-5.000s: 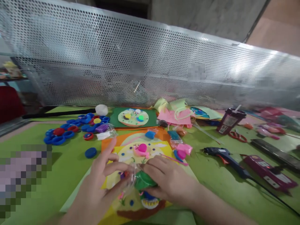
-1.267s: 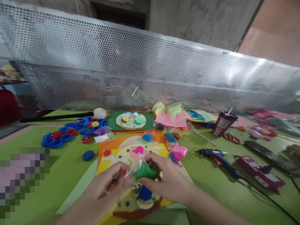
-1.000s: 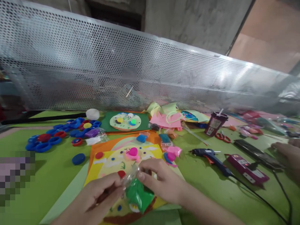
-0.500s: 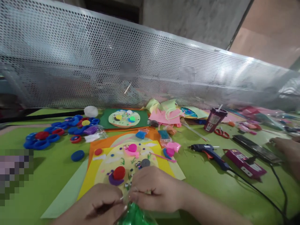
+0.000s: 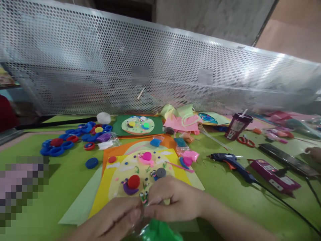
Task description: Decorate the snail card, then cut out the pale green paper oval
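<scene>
2 hands' fingers (image 5: 135, 215) pinch a clear bag (image 5: 144, 231), its green contents (image 5: 163, 231) just below them.

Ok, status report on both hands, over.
Left hand, right hand: gripping green-filled clear plastic bag. Bag's lower part cut off by frame. Hands partly hide snail-decorated yellow paper card.

Brt-grn clay pack (image 5: 162, 231), yel sheet (image 5: 100, 194) w/ pale-yel oval (image 5: 117, 175), red-&-purple snail (image 5: 133, 182), lime-grn tbl (image 5: 67, 177)
</scene>
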### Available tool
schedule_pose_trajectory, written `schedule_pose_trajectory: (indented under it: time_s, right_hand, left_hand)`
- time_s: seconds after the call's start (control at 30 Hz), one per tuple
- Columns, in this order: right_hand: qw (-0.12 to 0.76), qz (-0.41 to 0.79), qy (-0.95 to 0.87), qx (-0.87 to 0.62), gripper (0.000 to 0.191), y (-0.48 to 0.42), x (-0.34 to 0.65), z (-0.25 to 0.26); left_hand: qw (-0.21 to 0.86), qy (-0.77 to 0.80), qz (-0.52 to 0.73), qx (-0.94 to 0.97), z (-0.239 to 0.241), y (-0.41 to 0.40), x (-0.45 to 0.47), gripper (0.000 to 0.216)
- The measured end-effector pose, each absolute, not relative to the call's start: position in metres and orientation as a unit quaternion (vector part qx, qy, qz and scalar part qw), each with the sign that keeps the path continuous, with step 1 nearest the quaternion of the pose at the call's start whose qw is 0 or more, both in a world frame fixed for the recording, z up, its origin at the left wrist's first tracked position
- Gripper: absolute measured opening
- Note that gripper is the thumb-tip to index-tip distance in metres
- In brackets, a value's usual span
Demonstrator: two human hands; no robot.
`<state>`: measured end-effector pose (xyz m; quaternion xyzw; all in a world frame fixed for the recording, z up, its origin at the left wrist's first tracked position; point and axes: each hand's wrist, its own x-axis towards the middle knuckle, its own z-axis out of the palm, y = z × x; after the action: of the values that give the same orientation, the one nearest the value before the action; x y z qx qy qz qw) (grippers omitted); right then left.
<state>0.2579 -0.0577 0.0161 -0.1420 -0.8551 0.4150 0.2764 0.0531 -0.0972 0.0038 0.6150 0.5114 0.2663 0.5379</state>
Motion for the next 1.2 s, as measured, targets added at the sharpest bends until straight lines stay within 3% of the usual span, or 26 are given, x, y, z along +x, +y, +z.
schedule_pose_trajectory:
  time_s: [0.17, 0.33, 0.47, 0.63, 0.83, 0.93, 1.03, 1.2]
  right_hand:
    - [0.335, 0.392, -0.814, -0.269, 0.037, -0.044, 0.268, 0.025]
    - [0.431, 0.358, -0.699, -0.443, 0.038, -0.017, 0.285, 0.020]
    - [0.481, 0.360, -0.593, -0.536, 0.039, 0.006, 0.302, 0.011]
    - [0.501, 0.372, -0.534, -0.571, 0.042, 0.025, 0.317, 0.006]
    - [0.519, 0.290, -0.576, -0.561, 0.040, 0.022, 0.312, 0.003]
    - [0.491, 0.269, -0.653, -0.509, 0.036, -0.003, 0.294, 0.008]
    - [0.391, 0.244, -0.767, -0.447, 0.032, -0.034, 0.273, 0.013]
    - [0.292, 0.246, -0.815, -0.435, 0.036, -0.053, 0.259, 0.014]
  left_hand:
    - [0.716, 0.404, 0.360, 0.442, -0.009, -0.078, 0.059, 0.036]
    - [0.788, 0.342, 0.407, 0.310, 0.000, -0.073, 0.068, 0.023]
    - [0.804, 0.384, 0.364, 0.271, 0.007, -0.081, 0.068, 0.034]
    - [0.775, 0.419, 0.362, 0.304, 0.008, -0.082, 0.069, 0.047]
    - [0.740, 0.420, 0.375, 0.367, 0.017, -0.078, 0.070, 0.064]
    - [0.689, 0.414, 0.365, 0.471, 0.015, -0.079, 0.067, 0.045]
    - [0.593, 0.423, 0.387, 0.565, 0.011, -0.084, 0.064, 0.023]
    - [0.486, 0.422, 0.413, 0.644, 0.013, -0.091, 0.063, 0.013]
